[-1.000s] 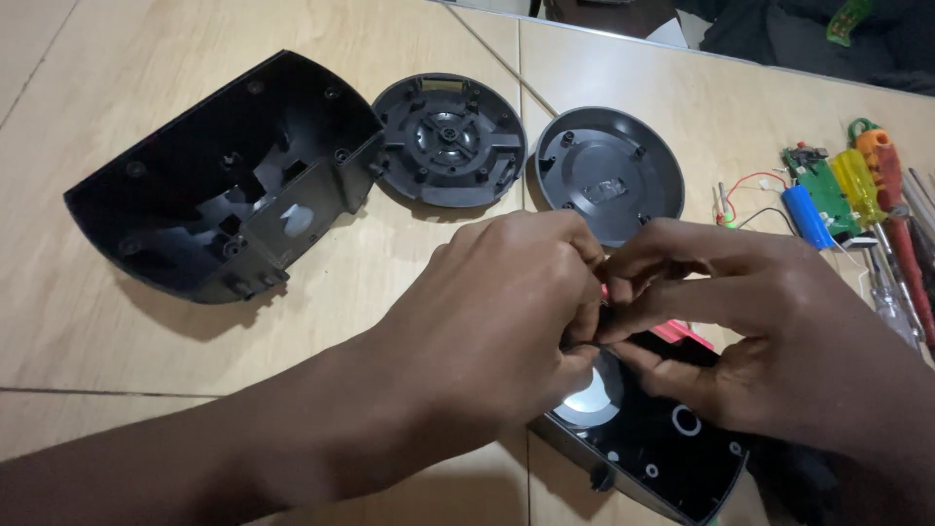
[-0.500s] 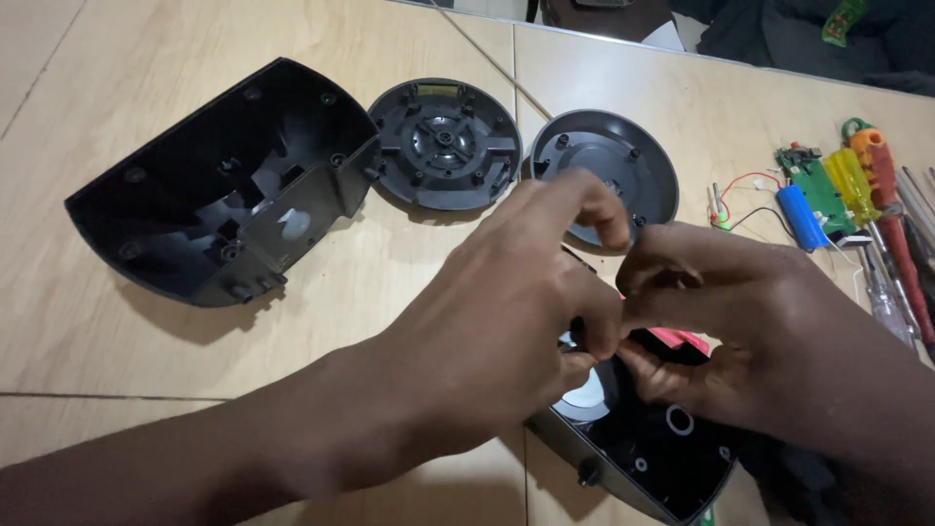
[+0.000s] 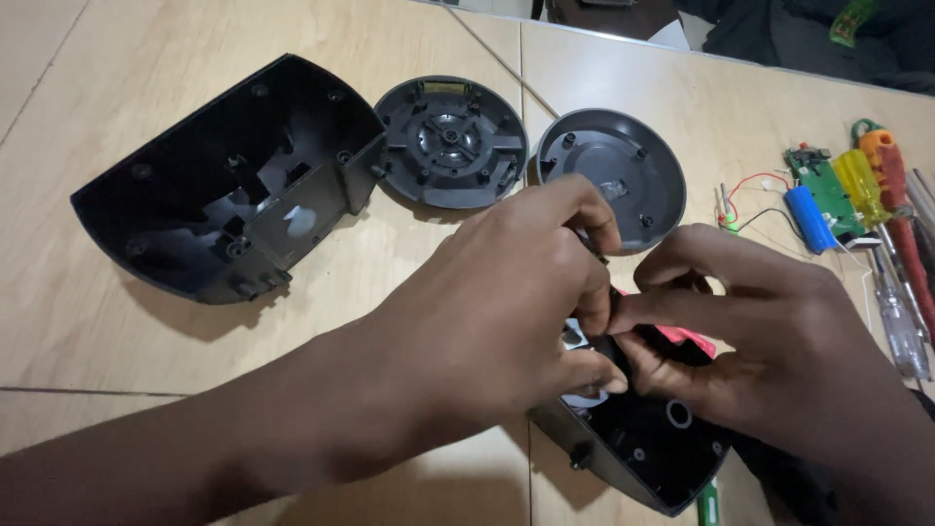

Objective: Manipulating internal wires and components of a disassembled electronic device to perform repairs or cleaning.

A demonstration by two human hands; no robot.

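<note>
My left hand point(image 3: 506, 302) and my right hand point(image 3: 769, 341) meet over a black plastic housing half point(image 3: 648, 453) at the lower middle of the wooden table. Fingers of both hands pinch at something small inside its upper edge, beside a red-pink part point(image 3: 682, 337); what they pinch is hidden. The housing is tilted up off the table, its hollow inside facing me. A second, larger black housing shell point(image 3: 224, 185) lies open side up at the left.
Two round black discs lie behind my hands, a ribbed one point(image 3: 451, 141) and a smoother one point(image 3: 612, 175). At the right are a blue cylindrical cell point(image 3: 810, 218) with wires, a green circuit board point(image 3: 823, 185), and several screwdrivers point(image 3: 891, 185).
The housing half has been tipped up so its hollow inside shows more. My left fingers moved up over its top edge; my right hand shifted slightly right.
</note>
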